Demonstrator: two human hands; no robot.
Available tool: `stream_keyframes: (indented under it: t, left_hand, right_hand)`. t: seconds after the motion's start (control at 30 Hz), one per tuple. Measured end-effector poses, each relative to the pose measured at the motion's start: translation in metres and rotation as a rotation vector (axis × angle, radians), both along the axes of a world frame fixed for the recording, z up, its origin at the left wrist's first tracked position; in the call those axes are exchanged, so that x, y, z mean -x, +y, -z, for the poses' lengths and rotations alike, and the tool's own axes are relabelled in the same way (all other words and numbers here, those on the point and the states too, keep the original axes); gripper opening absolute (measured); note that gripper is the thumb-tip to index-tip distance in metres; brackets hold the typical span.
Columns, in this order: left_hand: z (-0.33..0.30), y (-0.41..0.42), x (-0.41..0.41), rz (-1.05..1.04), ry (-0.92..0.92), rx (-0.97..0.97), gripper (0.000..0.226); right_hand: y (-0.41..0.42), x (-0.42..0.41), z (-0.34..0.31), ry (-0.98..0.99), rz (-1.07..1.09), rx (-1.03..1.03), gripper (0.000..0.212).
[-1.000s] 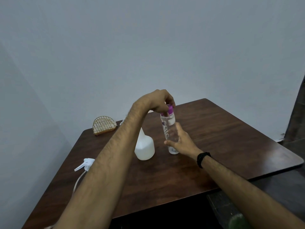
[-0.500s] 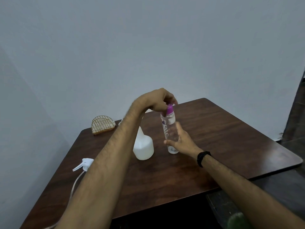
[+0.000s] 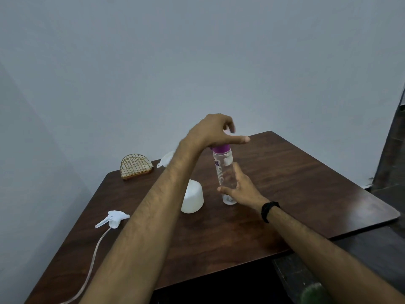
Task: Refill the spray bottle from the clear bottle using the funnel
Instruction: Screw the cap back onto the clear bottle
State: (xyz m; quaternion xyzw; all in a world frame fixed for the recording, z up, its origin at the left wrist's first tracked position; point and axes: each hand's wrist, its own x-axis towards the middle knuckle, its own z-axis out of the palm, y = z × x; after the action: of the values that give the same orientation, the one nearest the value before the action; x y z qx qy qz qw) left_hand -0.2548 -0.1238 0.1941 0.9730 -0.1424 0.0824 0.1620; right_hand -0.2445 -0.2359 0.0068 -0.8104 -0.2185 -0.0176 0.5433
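Head view: left hand (image 3: 215,130) twisted the purple cap (image 3: 221,148) (uncapping step), right hand (image 3: 240,189) gripped the clear bottle (image 3: 224,172); funnel (image 3: 167,158) next.

**Items counted on and above the table**

One wooden table (image 3: 306,194) is seen. Two bottles are counted on it: one clear bottle (image 3: 225,172) with one purple cap (image 3: 221,148), and one white spray bottle (image 3: 194,199) with its top removed. One detached spray trigger head (image 3: 114,218) with one tube (image 3: 92,260) is counted near the left edge. One white funnel (image 3: 167,159) and one gold wire holder (image 3: 135,166) are counted at the back. Two hands are counted, the left hand (image 3: 215,131) and the right hand (image 3: 243,189), and one black wristband (image 3: 268,210).
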Motion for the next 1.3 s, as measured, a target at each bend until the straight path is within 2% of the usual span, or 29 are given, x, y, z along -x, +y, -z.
stream_keyframes:
  t: [0.07,0.1,0.17,0.2,0.23,0.3,0.33,0.37,0.43,0.5,0.53,0.67,0.83,0.9,1.03,1.1,1.3]
  left_hand:
    - [0.002,0.002,-0.002,-0.215,-0.008,-0.253,0.080]
    - [0.004,0.004,-0.004,-0.262,0.018,-0.293,0.082]
    - [0.007,0.009,-0.006,-0.214,0.066,-0.268,0.064]
    - [0.007,0.012,-0.007,-0.137,0.094,-0.232,0.047]
    - [0.007,0.015,-0.007,-0.046,0.147,-0.189,0.040]
    - [0.003,0.017,-0.003,0.127,0.265,-0.071,0.065]
    - [0.003,0.017,-0.002,0.148,0.238,-0.045,0.076]
    - [0.003,0.016,-0.004,0.117,0.166,-0.046,0.082]
    - [0.007,0.013,-0.008,-0.075,0.028,-0.148,0.090]
    - [0.011,0.008,-0.010,-0.234,0.013,-0.218,0.091]
    - [0.014,0.006,-0.012,-0.239,0.030,-0.209,0.088]
    - [0.024,-0.001,-0.014,-0.067,0.062,-0.103,0.073]
    - [0.035,-0.008,-0.018,0.039,0.019,0.114,0.033]
    - [0.040,-0.005,-0.019,0.077,-0.012,0.211,0.026]
    - [0.055,-0.002,-0.022,-0.028,-0.077,0.483,0.055]
    - [0.064,-0.004,-0.023,-0.061,-0.102,0.594,0.062]
    - [0.062,-0.010,-0.033,0.060,-0.080,0.600,0.067]
  right_hand:
    - [0.000,0.000,0.000,-0.003,-0.004,-0.001,0.065]
    - [0.000,0.000,0.000,-0.003,-0.005,-0.001,0.065]
    - [-0.001,-0.001,0.000,-0.002,-0.006,0.004,0.064]
    - [-0.001,-0.001,0.000,0.003,-0.010,0.008,0.063]
    - [-0.001,-0.002,0.000,0.008,-0.016,0.011,0.062]
    - [-0.003,-0.004,0.000,0.000,-0.020,0.013,0.060]
    - [-0.004,-0.004,-0.001,-0.009,-0.018,0.015,0.060]
    - [-0.005,-0.005,-0.001,-0.016,-0.016,0.014,0.061]
    - [-0.006,-0.006,-0.001,-0.020,-0.013,0.012,0.062]
    - [-0.008,-0.008,0.000,-0.023,-0.014,0.016,0.062]
    - [-0.010,-0.010,0.001,-0.024,-0.016,0.016,0.062]
    - [-0.018,-0.015,0.004,-0.022,-0.018,0.026,0.065]
    - [-0.027,-0.020,0.004,-0.026,-0.037,0.052,0.069]
    - [-0.036,-0.023,0.002,-0.025,-0.050,0.060,0.070]
    - [-0.055,-0.028,-0.002,-0.025,-0.077,0.084,0.075]
    - [-0.059,-0.030,-0.004,-0.030,-0.090,0.095,0.077]
    - [-0.067,-0.035,-0.006,-0.015,-0.098,0.062,0.081]
